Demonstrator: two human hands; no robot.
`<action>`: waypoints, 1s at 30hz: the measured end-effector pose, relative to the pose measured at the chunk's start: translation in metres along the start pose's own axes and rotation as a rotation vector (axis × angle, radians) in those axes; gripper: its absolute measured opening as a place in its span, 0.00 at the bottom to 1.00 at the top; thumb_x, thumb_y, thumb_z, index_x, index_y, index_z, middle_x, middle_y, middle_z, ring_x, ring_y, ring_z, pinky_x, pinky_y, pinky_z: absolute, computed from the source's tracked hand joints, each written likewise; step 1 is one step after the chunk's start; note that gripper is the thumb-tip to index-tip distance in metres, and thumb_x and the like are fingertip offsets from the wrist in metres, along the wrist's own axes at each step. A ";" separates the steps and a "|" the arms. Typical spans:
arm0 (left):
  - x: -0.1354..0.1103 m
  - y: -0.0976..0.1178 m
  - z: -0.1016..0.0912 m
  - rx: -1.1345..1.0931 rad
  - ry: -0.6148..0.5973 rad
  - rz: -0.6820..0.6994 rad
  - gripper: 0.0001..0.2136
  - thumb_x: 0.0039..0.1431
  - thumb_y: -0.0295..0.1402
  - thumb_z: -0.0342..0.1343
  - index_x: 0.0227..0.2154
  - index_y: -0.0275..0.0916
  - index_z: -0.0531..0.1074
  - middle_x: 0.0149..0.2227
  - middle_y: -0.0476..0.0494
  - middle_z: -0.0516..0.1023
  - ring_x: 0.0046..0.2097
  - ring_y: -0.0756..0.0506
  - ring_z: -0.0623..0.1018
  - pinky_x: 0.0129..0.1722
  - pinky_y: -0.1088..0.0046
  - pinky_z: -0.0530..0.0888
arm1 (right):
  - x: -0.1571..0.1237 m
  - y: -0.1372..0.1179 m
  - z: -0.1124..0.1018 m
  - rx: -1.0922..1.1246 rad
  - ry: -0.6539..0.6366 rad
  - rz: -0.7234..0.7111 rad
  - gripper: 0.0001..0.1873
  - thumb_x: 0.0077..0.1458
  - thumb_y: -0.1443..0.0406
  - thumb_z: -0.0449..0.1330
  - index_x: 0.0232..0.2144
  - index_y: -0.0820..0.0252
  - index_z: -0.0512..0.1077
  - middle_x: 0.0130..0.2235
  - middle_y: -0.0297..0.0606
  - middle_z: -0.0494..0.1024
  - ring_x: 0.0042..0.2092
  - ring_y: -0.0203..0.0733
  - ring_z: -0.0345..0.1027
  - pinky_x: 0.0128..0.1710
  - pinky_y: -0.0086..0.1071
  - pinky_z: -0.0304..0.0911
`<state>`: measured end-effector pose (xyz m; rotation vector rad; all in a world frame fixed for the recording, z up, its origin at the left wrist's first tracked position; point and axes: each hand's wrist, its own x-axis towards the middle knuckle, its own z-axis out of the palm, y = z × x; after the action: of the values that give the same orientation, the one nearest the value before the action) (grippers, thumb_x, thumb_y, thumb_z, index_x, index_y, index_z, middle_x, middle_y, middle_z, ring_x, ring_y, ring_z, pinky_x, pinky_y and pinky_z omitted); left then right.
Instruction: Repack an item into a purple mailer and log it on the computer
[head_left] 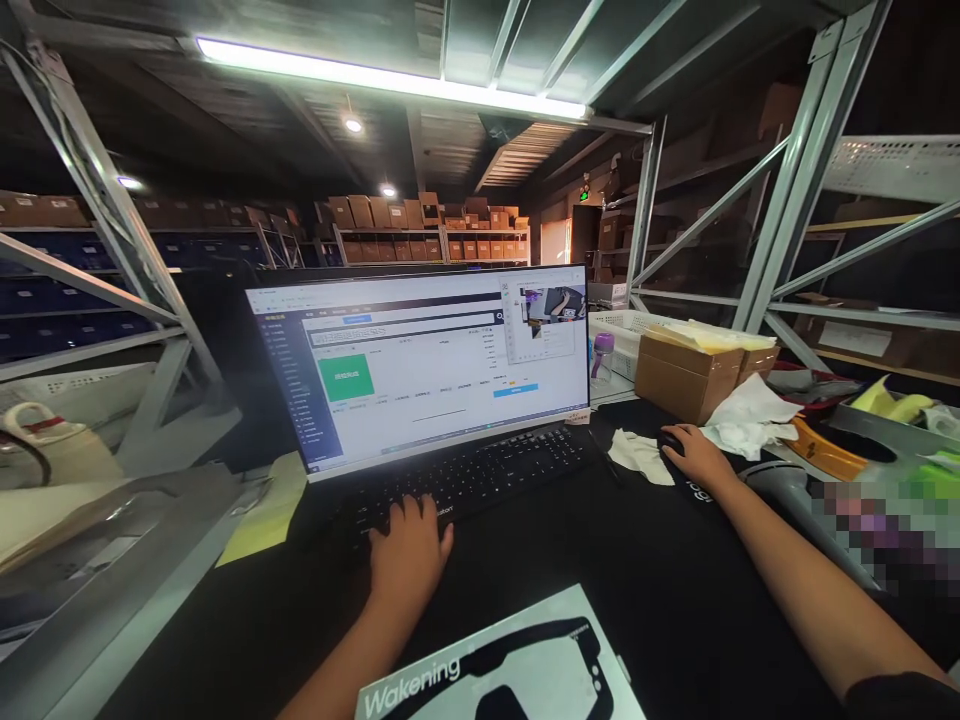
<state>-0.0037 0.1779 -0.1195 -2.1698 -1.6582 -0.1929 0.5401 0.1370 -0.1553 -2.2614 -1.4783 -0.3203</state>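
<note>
A near white box [502,665] reads "Wakening". The left hand [405,555] lies flat, grip wide, on the black keyboard [480,475] at its near left edge. The right hand [694,455] cups the mouse [670,441], far right on the worktop [660,590].

- Keyboard [480,475] under the left hand [409,555] — black plastic keys, matt, with a faint sheen from the screen light.
- Mouse [670,442] beneath the right hand [697,458]: dark plastic, smooth.
- Desk mat [660,590] — black, matt, cloth-like surface.
- Monitor [427,360]: glossy lit panel in a thin pale plastic frame.
- Cardboard box [686,378] — brown, matt, rough paperboard.
- Tissues [746,415]: white paper, crumpled and soft.
- Printed box [517,665] — smooth grey card with slightly glossy black print.
- Shelf uprights [795,170]: grey painted metal, smooth, dull sheen.
- Basket [622,335] — white perforated plastic.
</note>
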 end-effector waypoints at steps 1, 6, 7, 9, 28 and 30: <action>0.000 0.000 0.000 -0.001 0.002 0.000 0.24 0.70 0.38 0.46 0.62 0.28 0.68 0.59 0.22 0.71 0.58 0.29 0.72 0.50 0.44 0.76 | 0.001 0.001 0.001 0.000 0.002 0.002 0.26 0.63 0.56 0.53 0.60 0.52 0.72 0.62 0.46 0.68 0.58 0.51 0.70 0.59 0.43 0.66; -0.001 -0.001 0.001 -0.008 0.006 -0.003 0.24 0.70 0.38 0.46 0.62 0.28 0.68 0.59 0.21 0.71 0.58 0.29 0.72 0.50 0.44 0.76 | 0.003 0.002 0.005 0.002 0.007 0.000 0.26 0.63 0.56 0.53 0.61 0.54 0.71 0.62 0.48 0.67 0.59 0.51 0.68 0.61 0.44 0.65; 0.000 -0.001 0.001 -0.006 0.008 -0.004 0.24 0.70 0.38 0.46 0.62 0.28 0.68 0.59 0.21 0.71 0.58 0.29 0.72 0.50 0.44 0.76 | 0.003 0.002 0.006 0.003 0.008 -0.002 0.26 0.63 0.56 0.53 0.61 0.54 0.71 0.62 0.48 0.67 0.59 0.51 0.68 0.60 0.44 0.65; 0.000 -0.001 0.001 -0.003 0.009 -0.004 0.24 0.70 0.38 0.46 0.62 0.29 0.68 0.59 0.22 0.71 0.58 0.29 0.72 0.50 0.44 0.76 | 0.002 0.003 0.006 0.003 0.010 -0.004 0.26 0.63 0.56 0.53 0.60 0.53 0.71 0.62 0.47 0.68 0.59 0.50 0.69 0.60 0.44 0.66; 0.000 0.001 0.000 0.015 -0.020 -0.013 0.25 0.70 0.38 0.44 0.63 0.28 0.67 0.62 0.20 0.70 0.60 0.29 0.71 0.51 0.44 0.75 | 0.004 0.005 0.008 0.009 0.006 0.006 0.26 0.63 0.55 0.52 0.61 0.52 0.71 0.62 0.47 0.67 0.58 0.50 0.69 0.59 0.43 0.67; 0.000 0.000 0.000 0.015 -0.023 -0.014 0.25 0.70 0.37 0.43 0.63 0.29 0.67 0.61 0.21 0.70 0.60 0.30 0.71 0.51 0.45 0.75 | 0.003 0.005 0.008 0.010 0.006 0.006 0.26 0.64 0.55 0.52 0.61 0.52 0.71 0.62 0.47 0.67 0.58 0.50 0.69 0.58 0.44 0.67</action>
<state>-0.0031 0.1781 -0.1190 -2.1574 -1.6829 -0.1594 0.5456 0.1415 -0.1616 -2.2550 -1.4665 -0.3173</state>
